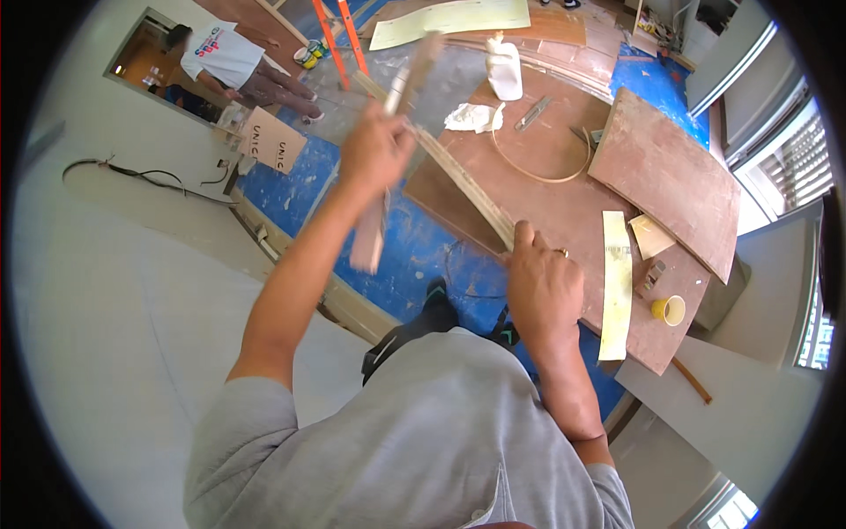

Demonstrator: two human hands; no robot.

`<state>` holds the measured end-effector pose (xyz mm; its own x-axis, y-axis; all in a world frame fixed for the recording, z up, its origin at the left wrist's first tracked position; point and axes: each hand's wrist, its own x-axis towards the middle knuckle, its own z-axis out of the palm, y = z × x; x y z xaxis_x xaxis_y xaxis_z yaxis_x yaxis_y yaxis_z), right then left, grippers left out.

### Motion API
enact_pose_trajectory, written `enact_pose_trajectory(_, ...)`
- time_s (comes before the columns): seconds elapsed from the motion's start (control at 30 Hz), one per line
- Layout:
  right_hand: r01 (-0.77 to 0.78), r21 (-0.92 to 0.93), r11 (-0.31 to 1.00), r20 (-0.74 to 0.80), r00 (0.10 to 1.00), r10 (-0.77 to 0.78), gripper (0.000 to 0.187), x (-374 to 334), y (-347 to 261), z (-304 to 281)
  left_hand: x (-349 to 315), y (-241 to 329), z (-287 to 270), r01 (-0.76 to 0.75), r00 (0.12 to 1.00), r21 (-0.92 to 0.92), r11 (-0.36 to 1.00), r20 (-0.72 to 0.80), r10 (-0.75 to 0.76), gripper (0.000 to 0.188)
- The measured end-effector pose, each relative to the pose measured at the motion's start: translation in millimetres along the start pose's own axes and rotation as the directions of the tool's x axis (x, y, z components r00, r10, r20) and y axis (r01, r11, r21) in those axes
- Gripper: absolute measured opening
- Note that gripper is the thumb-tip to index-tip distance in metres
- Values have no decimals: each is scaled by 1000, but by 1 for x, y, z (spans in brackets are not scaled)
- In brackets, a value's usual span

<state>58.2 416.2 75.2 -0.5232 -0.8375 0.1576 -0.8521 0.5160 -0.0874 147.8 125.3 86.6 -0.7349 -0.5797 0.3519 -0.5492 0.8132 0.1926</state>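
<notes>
My left hand (377, 150) is closed round a flat wooden strip (368, 245), blurred by motion and held at a steep slant, with its ends sticking out above and below the fist. Long and narrow, a second wooden strip (467, 185) runs from the far left towards me. Its near end is gripped in my right hand (546, 278), at the near edge of a brown wooden work surface (564, 207). The two strips cross in view near my left hand; whether they touch, I cannot tell.
On the work surface are a white jug (504, 70), white cloth (474, 117), thin curved strip (539, 181), pale yellow strip (615, 291), yellow cup (670, 310) and tilted board (665, 181). An orange ladder (339, 40) and another person (225, 62) are far left. Blue sheeting (414, 256) covers floor.
</notes>
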Motion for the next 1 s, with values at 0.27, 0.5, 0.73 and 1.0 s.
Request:
enact_pose_trajectory(0.27,31,42,999,-29,999,-29,13,6,1,5,60,-52,-10,108,994,-4,994,-31,-108,25)
enact_pose_trajectory(0.5,-40,46,998,37,999,38,18,14,10,-1,-16,43,-14,-89,984,-196,977,135,117,27)
enact_pose_trajectory(0.73,18,19,1000,22,1000,-19,23,8,0,-4,47,-35,-7,53,998,-7,999,20,-53,28)
enact_pose_trajectory(1.0,-6,60,998,17,1000,5,27,8,0,-13,47,-33,-2,-39,999,2,999,31,39,24)
